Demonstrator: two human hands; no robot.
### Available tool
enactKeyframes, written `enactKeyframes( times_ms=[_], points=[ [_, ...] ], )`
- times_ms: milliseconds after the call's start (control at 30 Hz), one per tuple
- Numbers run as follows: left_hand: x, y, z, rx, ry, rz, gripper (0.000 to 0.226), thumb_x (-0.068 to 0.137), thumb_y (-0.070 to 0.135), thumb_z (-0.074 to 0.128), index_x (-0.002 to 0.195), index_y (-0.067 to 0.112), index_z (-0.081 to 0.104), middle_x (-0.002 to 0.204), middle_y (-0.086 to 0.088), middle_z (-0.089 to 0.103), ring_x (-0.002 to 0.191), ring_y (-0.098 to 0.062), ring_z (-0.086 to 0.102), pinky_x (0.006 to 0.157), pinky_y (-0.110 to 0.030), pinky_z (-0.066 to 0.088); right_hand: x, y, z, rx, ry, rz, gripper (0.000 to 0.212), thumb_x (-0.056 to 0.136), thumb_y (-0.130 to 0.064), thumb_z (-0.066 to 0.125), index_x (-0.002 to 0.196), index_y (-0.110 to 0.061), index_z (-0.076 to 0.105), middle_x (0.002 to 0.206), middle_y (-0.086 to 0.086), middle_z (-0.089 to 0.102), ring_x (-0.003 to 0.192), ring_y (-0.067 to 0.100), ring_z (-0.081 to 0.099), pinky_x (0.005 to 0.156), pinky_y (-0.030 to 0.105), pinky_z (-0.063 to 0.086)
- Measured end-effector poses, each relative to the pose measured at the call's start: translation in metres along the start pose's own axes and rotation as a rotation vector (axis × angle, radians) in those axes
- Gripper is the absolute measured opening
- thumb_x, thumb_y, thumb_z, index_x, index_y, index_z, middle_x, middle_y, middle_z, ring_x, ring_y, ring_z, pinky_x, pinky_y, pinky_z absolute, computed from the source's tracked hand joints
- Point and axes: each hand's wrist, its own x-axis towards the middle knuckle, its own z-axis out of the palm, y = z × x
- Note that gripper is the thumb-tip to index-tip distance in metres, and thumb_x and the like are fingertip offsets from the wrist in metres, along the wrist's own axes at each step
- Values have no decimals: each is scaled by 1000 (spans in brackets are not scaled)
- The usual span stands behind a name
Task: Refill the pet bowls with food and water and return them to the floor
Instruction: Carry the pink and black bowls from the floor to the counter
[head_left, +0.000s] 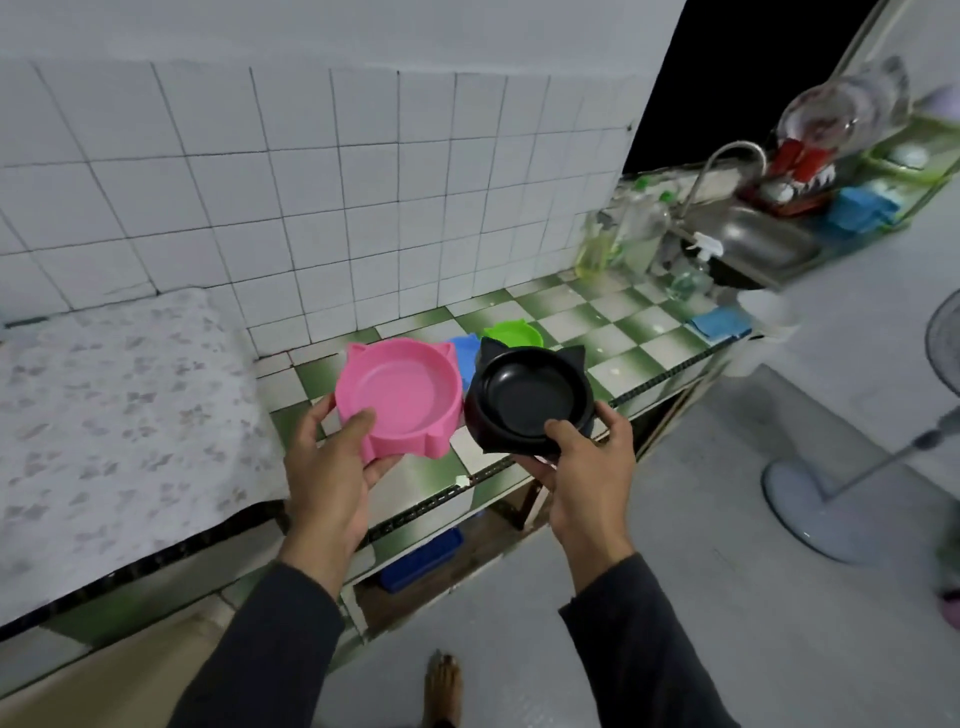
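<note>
My left hand (332, 467) grips a pink cat-eared pet bowl (400, 395) by its near rim, thumb inside. My right hand (587, 467) holds a black cat-eared bowl (530, 397) the same way, thumb on the rim. Both bowls look empty and hover just above the front edge of the green-and-white checked counter (613, 332). Behind them, on the counter, stand a blue bowl (464, 347) and a green bowl (511, 332), each partly hidden.
A patterned cloth (114, 415) covers the counter's left part. At the far right are a steel sink (748, 239) with a tap (727, 161), bottles (618, 239), a blue rag (719, 322) and a dish rack (810, 171). A standing fan (831, 499) is on the floor to the right.
</note>
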Motion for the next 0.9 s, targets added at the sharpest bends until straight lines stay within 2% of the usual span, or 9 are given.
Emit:
enactKeyframes(
  times_ms=[133, 233, 300, 500, 667, 767, 900],
  points=[
    [30, -17, 42, 36, -20, -29, 42, 91, 2, 71, 115, 36, 62, 142, -9, 52, 118, -34, 62, 73, -43, 64, 43, -12, -4, 13, 55, -12, 56, 87, 6, 64, 130, -26, 48, 123, 17, 60, 99, 40, 70, 65, 51, 62],
    [50, -27, 72, 47, -30, -40, 43, 90, 2, 72, 109, 40, 64, 140, -10, 53, 116, -35, 62, 72, -41, 63, 75, -23, -3, 2, 91, -8, 59, 88, 7, 62, 134, -26, 46, 124, 14, 59, 99, 38, 70, 64, 49, 63],
    [65, -32, 90, 51, -36, -50, 42, 91, 2, 71, 110, 38, 63, 138, -9, 55, 116, -34, 63, 73, -42, 63, 96, -29, 0, -20, 111, -7, 59, 88, 7, 62, 134, -26, 45, 125, 13, 57, 101, 35, 69, 64, 48, 63],
    [107, -46, 135, 81, -34, -69, 52, 90, -1, 70, 131, 30, 58, 143, -10, 52, 119, -37, 61, 82, -53, 63, 152, -42, 10, -10, 127, 15, 58, 89, 10, 58, 132, -28, 45, 127, 9, 50, 109, 34, 63, 63, 44, 63],
    [134, -59, 163, 89, -20, -86, 52, 89, -2, 70, 128, 30, 59, 142, -12, 54, 117, -36, 62, 73, -44, 63, 190, -48, 12, -39, 136, 43, 55, 88, 11, 56, 128, -26, 44, 119, 9, 52, 104, 34, 65, 64, 47, 63],
    [144, -65, 177, 84, -6, -91, 54, 89, -3, 69, 132, 28, 57, 140, -12, 55, 115, -34, 63, 75, -45, 63, 213, -49, 12, -45, 131, 57, 55, 87, 10, 56, 127, -25, 44, 118, 12, 54, 104, 34, 65, 63, 46, 63],
    [155, -76, 196, 63, 20, -89, 50, 89, -5, 68, 126, 28, 59, 138, -11, 56, 116, -34, 63, 77, -47, 64, 244, -54, 13, -67, 103, 87, 55, 88, 12, 54, 128, -24, 42, 110, 5, 52, 99, 29, 64, 66, 50, 63]
  ],
)
